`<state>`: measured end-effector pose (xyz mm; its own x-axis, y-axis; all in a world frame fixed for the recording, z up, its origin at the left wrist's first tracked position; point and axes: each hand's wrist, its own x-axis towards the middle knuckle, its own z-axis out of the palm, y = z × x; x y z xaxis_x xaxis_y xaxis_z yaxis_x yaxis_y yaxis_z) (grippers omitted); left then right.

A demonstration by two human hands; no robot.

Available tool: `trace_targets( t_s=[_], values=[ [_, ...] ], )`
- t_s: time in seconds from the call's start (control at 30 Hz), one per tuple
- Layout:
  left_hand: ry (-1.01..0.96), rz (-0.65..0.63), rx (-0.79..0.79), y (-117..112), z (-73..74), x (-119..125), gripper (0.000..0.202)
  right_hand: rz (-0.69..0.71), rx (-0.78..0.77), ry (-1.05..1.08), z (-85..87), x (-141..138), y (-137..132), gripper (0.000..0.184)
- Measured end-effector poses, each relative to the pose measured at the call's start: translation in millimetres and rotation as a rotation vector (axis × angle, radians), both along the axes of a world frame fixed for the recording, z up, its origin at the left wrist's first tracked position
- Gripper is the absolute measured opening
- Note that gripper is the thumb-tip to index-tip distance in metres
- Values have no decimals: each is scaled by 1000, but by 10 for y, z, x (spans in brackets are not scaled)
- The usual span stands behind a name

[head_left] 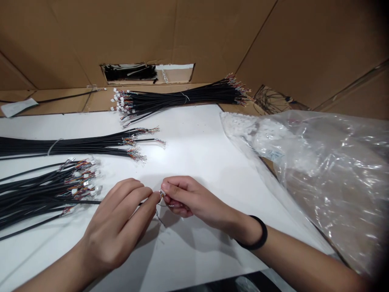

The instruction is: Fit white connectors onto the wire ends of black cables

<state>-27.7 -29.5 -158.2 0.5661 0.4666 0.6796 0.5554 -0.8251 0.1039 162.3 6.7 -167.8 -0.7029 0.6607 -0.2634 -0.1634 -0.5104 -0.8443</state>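
Note:
My left hand [121, 223] is closed in a pinch on the wire end of a black cable [88, 202], which runs out to the left beneath its fingers. Pinched between the thumb and fingers of my right hand [185, 196] is a small white connector [162, 193]. The fingertips of both hands nearly meet there, and short coloured wires show between them. Thin loose wires [160, 219] hang just below. Exactly how the wires sit in the connector is hidden by my fingers.
Black cables with white connectors [82, 182] lie at the left. Behind them is a tied cable bundle [75, 144] with bare wire ends. Another tied bundle [182, 97] lies at the back against a cardboard wall [212, 36]. A clear plastic bag [319, 162] of white pieces covers the right side.

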Motion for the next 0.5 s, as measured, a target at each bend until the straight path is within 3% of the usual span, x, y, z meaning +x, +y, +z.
trace_targets(
  t_s=[0.2,0.37,0.5],
  values=[
    [15,46,-75,11,-19,16,30,9,62,-39,-17,9,7,45],
    [-243,148,-202,6,-23,106,40,17,82,-91,-28,25,15,42],
    [-259,121,-242,13,-18,127,31,11,175,-114,-34,27,20,43]
  ],
)
